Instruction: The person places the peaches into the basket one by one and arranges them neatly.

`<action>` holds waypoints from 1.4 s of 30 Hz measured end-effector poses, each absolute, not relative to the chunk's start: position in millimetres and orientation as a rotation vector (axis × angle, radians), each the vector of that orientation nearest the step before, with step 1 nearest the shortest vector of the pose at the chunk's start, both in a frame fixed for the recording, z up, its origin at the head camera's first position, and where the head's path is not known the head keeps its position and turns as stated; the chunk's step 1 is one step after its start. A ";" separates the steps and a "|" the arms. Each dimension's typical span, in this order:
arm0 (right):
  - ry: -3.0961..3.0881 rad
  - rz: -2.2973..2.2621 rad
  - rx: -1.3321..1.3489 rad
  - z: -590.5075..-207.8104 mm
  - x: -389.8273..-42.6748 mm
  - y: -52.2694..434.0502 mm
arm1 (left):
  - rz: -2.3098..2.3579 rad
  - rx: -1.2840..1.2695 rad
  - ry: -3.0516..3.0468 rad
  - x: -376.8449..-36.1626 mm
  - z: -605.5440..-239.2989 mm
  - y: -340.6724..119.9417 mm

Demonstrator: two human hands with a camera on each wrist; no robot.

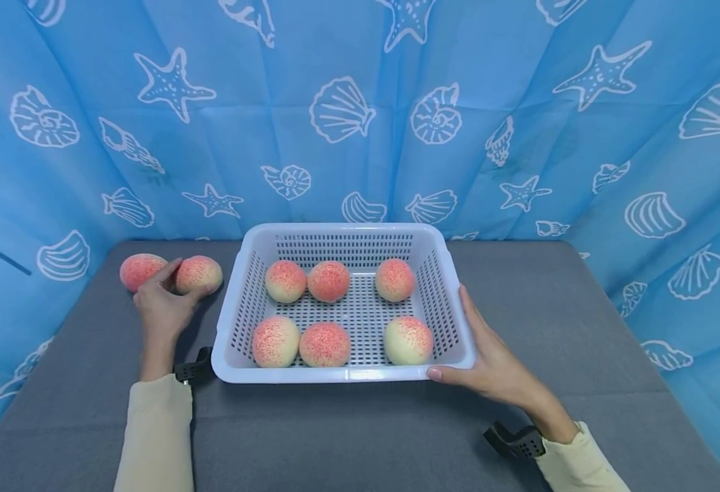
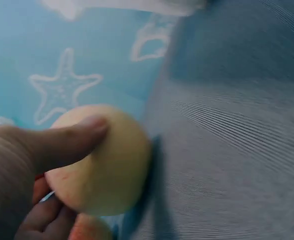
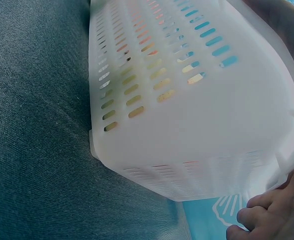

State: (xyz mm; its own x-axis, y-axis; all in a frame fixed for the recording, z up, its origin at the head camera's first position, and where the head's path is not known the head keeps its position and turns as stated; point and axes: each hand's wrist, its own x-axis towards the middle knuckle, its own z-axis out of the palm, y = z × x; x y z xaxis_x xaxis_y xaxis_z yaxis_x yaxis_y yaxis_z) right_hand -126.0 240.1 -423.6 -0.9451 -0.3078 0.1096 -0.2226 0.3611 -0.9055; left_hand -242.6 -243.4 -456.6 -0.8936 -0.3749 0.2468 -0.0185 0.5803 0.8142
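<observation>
Head view: two hands at work on a grey bench, shell-print blue curtain behind.
Left hand: fingers and thumb curled round the near peach, which lies on the bench left of the basket, touching or nearly touching a second loose peach.
Right hand: fingers pressed together and laid straight along the right wall of the basket, thumb at its front corner; it steadies rather than grips.
Basket contents: six peaches, three in the back row, three in front.
Handling advice: lift the held peach clear of its neighbour so the other does not roll; keep the basket braced; a free spot shows between the middle and right fruit.
Peach: round, matte, speckled pink fading to cream-yellow; looks like a firm model fruit.
Basket material: white plastic, slotted walls, thin and translucent, rounded rim.
Bench surface: fine woven grey cloth.
</observation>
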 end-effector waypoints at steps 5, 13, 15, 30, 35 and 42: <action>2.543 -1.650 -0.492 -423.7 -125.5 240.4 | -1.311 0.298 -2.445 -239.2 -454.4 -246.4; 2.542 -1.642 -0.481 -423.8 -125.6 239.4 | -1.355 0.339 -2.442 -241.3 -458.9 -246.5; 2.543 -1.644 -0.483 -423.7 -125.7 239.1 | -1.382 0.368 -2.423 -240.2 -453.9 -248.8; 2.519 -1.669 -0.536 -424.0 -128.6 239.6 | -1.802 0.034 -2.012 -195.1 -356.6 -209.3; 2.521 -1.665 -0.516 -424.4 -127.5 240.6 | -1.768 -0.128 -2.209 -181.8 -348.3 -163.9; 2.538 -1.645 -0.495 -423.6 -126.6 241.0 | -1.727 -0.219 -2.450 -181.6 -364.6 -112.6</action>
State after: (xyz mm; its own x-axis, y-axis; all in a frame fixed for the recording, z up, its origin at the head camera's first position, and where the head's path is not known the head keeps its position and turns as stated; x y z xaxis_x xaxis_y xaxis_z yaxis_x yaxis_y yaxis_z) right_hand -126.6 241.0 -423.6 -0.9450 -0.3083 0.1093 -0.2257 0.3728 -0.9000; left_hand -181.6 -112.6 -364.6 -0.9802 0.0405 0.1940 0.1963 0.3323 0.9225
